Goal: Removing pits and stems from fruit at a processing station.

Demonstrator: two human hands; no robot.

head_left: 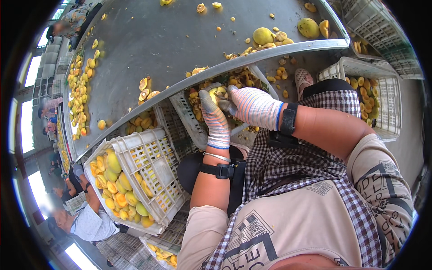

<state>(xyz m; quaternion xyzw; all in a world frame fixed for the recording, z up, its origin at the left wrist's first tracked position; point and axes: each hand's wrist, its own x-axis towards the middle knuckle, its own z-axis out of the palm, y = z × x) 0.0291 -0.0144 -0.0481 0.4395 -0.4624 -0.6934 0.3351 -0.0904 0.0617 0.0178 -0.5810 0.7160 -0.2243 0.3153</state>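
Observation:
Both of my hands wear striped knit gloves with greyish fingers. My left hand (211, 112) and my right hand (245, 101) meet on a yellow fruit (218, 95), closed around it from either side, just below the metal table's rim. Under them a pale plastic crate (189, 121) holds scraps of peel, pits and pulp (243, 76). Whether a tool is between my fingers, I cannot make out.
The metal table (162, 45) carries halved and whole yellow fruit. A tilted white crate of fruit (157, 173) is at my left, another (382, 99) at my right. Co-workers (90, 216) line the left side. Fruit pieces lie on the floor near my shoe (303, 78).

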